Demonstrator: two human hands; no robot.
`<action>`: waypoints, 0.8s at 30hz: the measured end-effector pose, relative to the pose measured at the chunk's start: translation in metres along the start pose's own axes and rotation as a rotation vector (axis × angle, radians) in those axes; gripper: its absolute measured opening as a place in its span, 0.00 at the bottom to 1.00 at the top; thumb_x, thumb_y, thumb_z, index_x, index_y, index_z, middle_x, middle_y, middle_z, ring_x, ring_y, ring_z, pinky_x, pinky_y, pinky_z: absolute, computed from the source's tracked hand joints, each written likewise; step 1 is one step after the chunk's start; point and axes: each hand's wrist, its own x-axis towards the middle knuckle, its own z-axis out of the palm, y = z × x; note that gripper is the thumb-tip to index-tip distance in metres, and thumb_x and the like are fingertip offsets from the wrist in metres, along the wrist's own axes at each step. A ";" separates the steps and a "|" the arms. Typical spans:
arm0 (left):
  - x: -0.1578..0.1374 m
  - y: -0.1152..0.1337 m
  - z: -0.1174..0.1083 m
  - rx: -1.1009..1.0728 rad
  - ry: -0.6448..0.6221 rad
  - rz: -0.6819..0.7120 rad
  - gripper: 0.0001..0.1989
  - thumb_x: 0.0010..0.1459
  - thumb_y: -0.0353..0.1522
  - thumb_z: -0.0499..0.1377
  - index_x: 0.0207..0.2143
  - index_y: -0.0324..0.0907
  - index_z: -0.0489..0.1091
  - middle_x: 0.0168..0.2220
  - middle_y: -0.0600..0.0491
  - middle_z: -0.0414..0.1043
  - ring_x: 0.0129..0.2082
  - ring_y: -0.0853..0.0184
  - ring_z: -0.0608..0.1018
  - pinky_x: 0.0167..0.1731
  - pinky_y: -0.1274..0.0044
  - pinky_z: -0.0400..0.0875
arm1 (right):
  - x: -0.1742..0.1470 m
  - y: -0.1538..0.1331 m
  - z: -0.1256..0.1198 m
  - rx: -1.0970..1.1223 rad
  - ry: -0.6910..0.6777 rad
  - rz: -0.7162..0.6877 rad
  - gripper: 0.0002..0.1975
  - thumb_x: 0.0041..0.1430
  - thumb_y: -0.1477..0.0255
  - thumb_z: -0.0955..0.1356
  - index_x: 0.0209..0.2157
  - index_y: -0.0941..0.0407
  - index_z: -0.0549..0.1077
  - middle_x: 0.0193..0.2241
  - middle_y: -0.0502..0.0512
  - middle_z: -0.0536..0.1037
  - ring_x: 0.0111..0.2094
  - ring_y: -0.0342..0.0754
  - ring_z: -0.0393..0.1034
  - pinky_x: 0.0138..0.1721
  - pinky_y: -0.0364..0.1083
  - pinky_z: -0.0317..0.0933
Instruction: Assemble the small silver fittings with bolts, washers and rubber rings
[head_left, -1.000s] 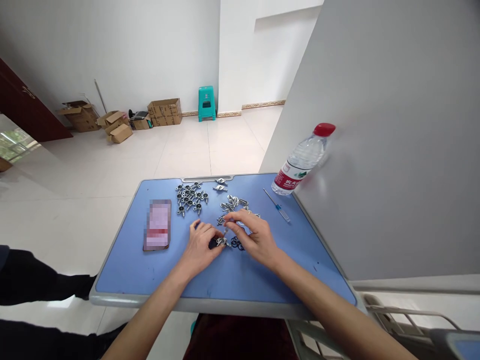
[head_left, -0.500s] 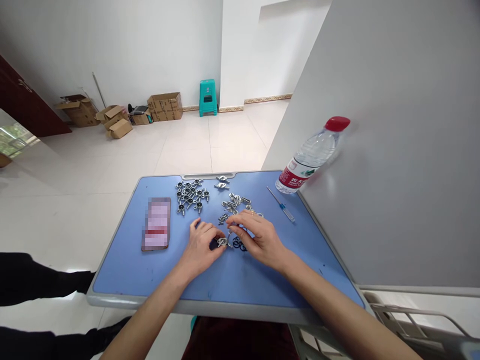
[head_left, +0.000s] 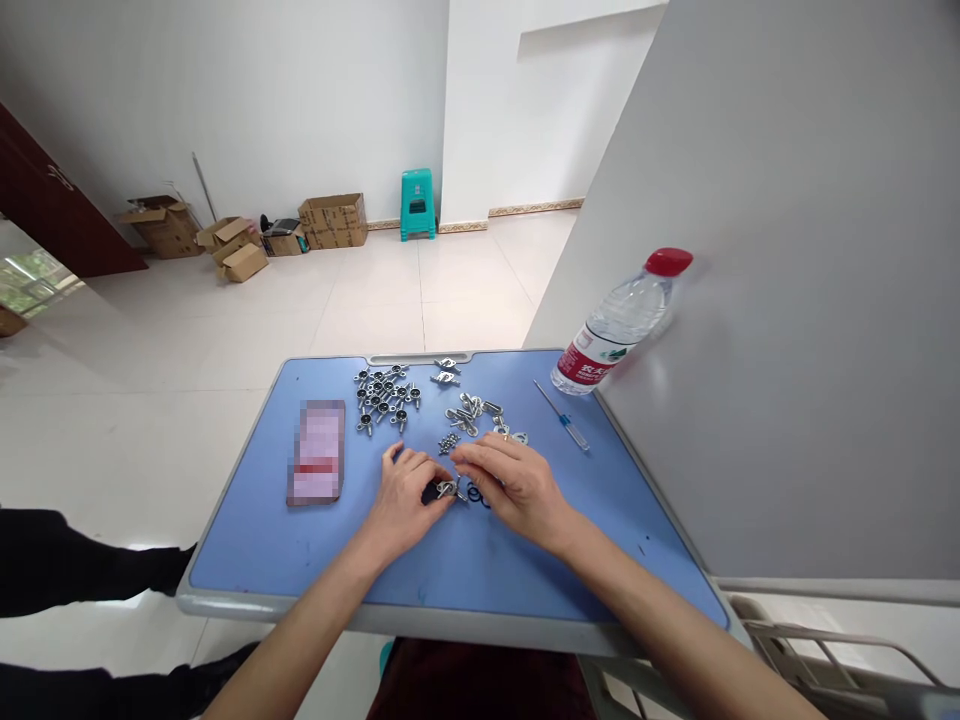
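My left hand [head_left: 405, 498] rests on the blue desk, thumb and index finger closed on a small metal fitting [head_left: 447, 489] with protruding pins. Just above and to the right of it, my right hand [head_left: 521, 487] has its fingertips pinched together; whatever is between them is too small to make out. Black rubber rings [head_left: 475, 493] lie partly under the right hand. Beyond the fingertips is a little heap of tiny metal parts [head_left: 448, 443]. Loose silvery metal pieces [head_left: 466, 412] are spread farther back, and the right hand hides some of them.
Many fittings with black centres [head_left: 382, 392] are grouped at the back left, near two silvery fittings [head_left: 447, 377]. A phone [head_left: 316, 453] lies left. A screwdriver [head_left: 564, 418] and a water bottle [head_left: 611, 330] are right, by a grey partition [head_left: 810, 300]. Another person's dark-clothed legs [head_left: 67, 560] show left.
The view has shifted slightly. Both hands stay around the fitting; my right hand now covers more of the black rings, and its fingertips have moved slightly.
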 end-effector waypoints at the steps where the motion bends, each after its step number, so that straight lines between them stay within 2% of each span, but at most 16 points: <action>1: 0.000 0.000 0.000 0.000 0.003 0.002 0.03 0.57 0.29 0.61 0.34 0.45 0.69 0.34 0.57 0.74 0.40 0.64 0.75 0.59 0.59 0.53 | 0.000 0.000 0.000 -0.007 0.005 -0.001 0.09 0.68 0.76 0.61 0.38 0.55 0.72 0.27 0.53 0.76 0.27 0.45 0.68 0.29 0.44 0.62; 9: -0.001 0.003 -0.001 0.048 0.044 0.008 0.04 0.56 0.30 0.61 0.35 0.45 0.68 0.32 0.56 0.71 0.37 0.62 0.74 0.56 0.57 0.58 | -0.001 -0.005 0.007 0.111 -0.094 -0.017 0.10 0.68 0.76 0.58 0.43 0.55 0.70 0.33 0.56 0.76 0.33 0.46 0.70 0.34 0.45 0.66; 18: -0.002 0.010 -0.005 0.059 0.057 0.031 0.08 0.51 0.23 0.58 0.32 0.44 0.66 0.33 0.56 0.72 0.38 0.63 0.74 0.59 0.56 0.55 | -0.002 0.001 0.013 0.026 0.031 0.034 0.09 0.67 0.76 0.60 0.43 0.55 0.69 0.32 0.56 0.76 0.31 0.47 0.71 0.33 0.45 0.67; 22: -0.003 0.010 -0.007 0.048 0.044 0.055 0.09 0.50 0.22 0.58 0.32 0.44 0.66 0.33 0.56 0.72 0.38 0.63 0.74 0.56 0.59 0.59 | -0.001 0.003 0.013 0.013 0.046 0.067 0.09 0.67 0.75 0.60 0.44 0.54 0.68 0.30 0.54 0.76 0.29 0.47 0.71 0.31 0.45 0.68; 24: -0.003 0.010 -0.008 0.035 0.033 0.050 0.09 0.51 0.22 0.59 0.31 0.44 0.66 0.33 0.56 0.71 0.37 0.63 0.73 0.51 0.62 0.64 | -0.001 0.003 0.014 0.024 0.056 0.071 0.09 0.66 0.75 0.60 0.46 0.54 0.68 0.31 0.55 0.77 0.30 0.47 0.72 0.31 0.45 0.68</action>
